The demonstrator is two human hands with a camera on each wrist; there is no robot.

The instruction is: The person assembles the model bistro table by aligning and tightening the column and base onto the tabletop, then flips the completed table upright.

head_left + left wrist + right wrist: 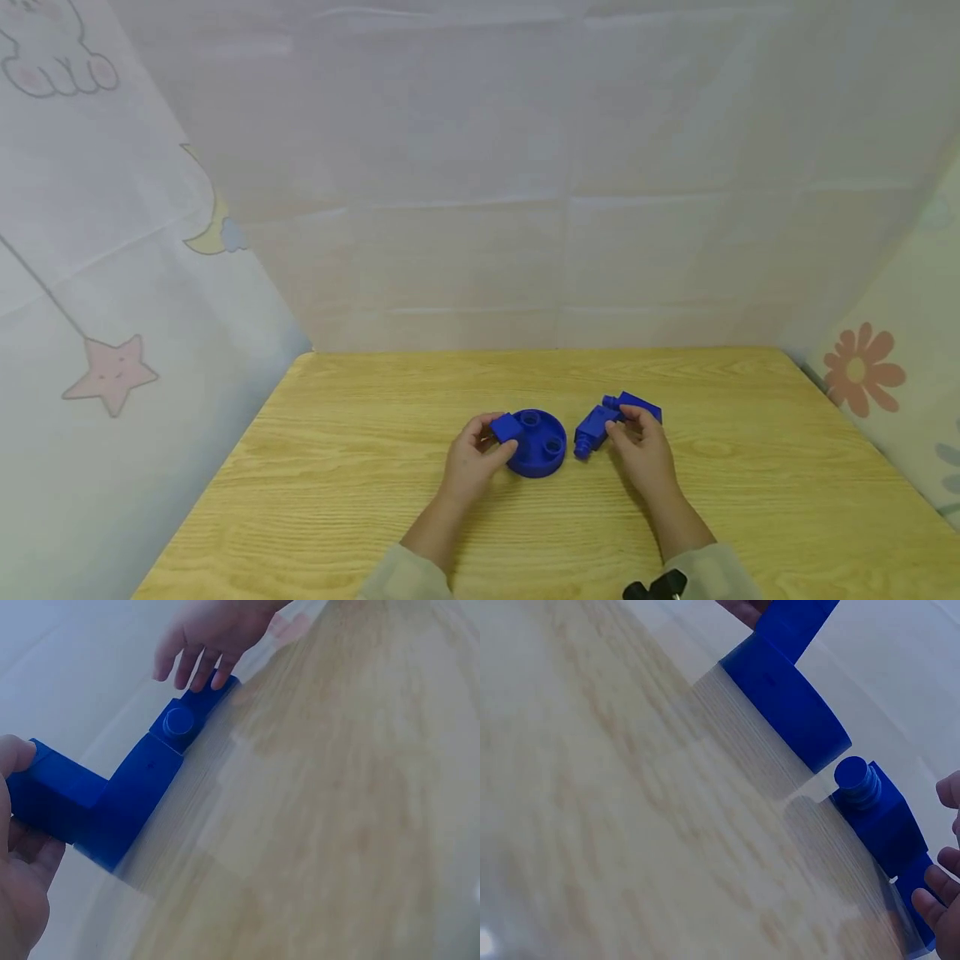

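1. Two hands work over a wooden tabletop [360, 467], each with blue plastic pieces, a little below the middle of the head view.
2. Left of centre, the left hand [471, 463] pinches a small blue block [506, 428] between thumb and fingers. The block sits on the left rim of a round blue disc [542, 446]; the grip looks meant to steady or press it there.
3. The disc lies flat on the tabletop, two round studs showing on its top face. Lying flat, it gives the block a stable seat.
4. Just right of the disc and apart from it lies a blue angled piece [604, 422]: a block with a ribbed stud end pointing lower left, joined to a second block behind it. The right wrist view shows the stud end close to the disc's wall without touching.
5. The right hand [643, 447] rests on the angled piece's far end, fingers lightly curled over it, seemingly holding it still. Whether the thumb closes underneath I cannot tell.
6. At the frame's left and right edges hang pale cloth panels [112, 275] printed with a star, a moon and a flower.
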